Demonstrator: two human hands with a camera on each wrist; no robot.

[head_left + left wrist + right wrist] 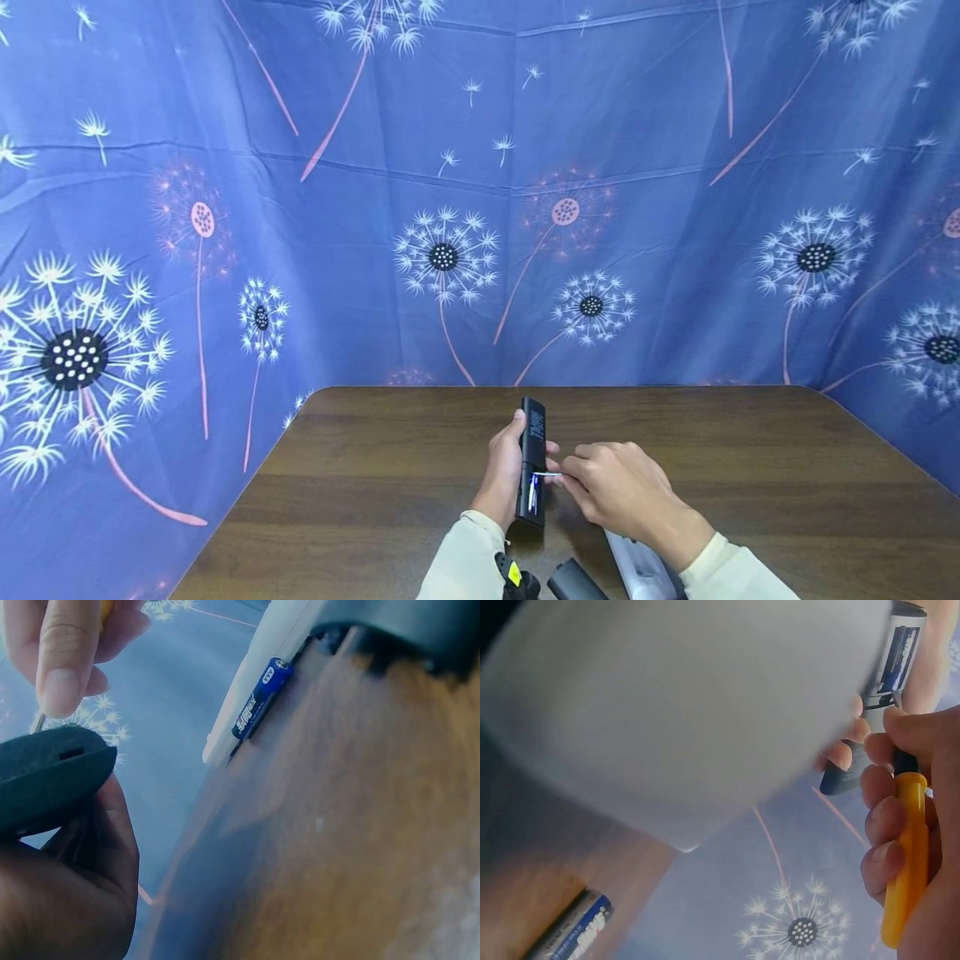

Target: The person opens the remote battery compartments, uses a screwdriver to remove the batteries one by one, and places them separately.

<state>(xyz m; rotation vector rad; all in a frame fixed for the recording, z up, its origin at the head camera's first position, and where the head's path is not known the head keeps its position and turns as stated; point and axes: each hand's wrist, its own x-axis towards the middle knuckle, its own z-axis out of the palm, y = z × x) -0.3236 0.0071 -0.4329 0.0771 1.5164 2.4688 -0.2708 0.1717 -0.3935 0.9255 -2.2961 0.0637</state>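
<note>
My left hand point(501, 475) grips a black remote control point(533, 437), its back turned up with small print showing. The lower end has an uncovered battery compartment, where a blue and white battery point(898, 660) lies. My right hand point(618, 483) holds a screwdriver point(906, 862) by its yellow handle, fingers wrapped round it and thumb near the black collar. The thin metal shaft point(549, 474) reaches across to the compartment, its tip right at the end of the battery. In the left wrist view, the right fingertips point(61, 690) hang just above the remote.
On the wooden table point(360, 483), a black cover-like piece point(576, 579) lies near the front edge. Beside it, under my right forearm, is a white object point(637, 567). A loose blue AAA battery point(261, 699) rests against it. A blue dandelion cloth point(480, 200) hangs behind.
</note>
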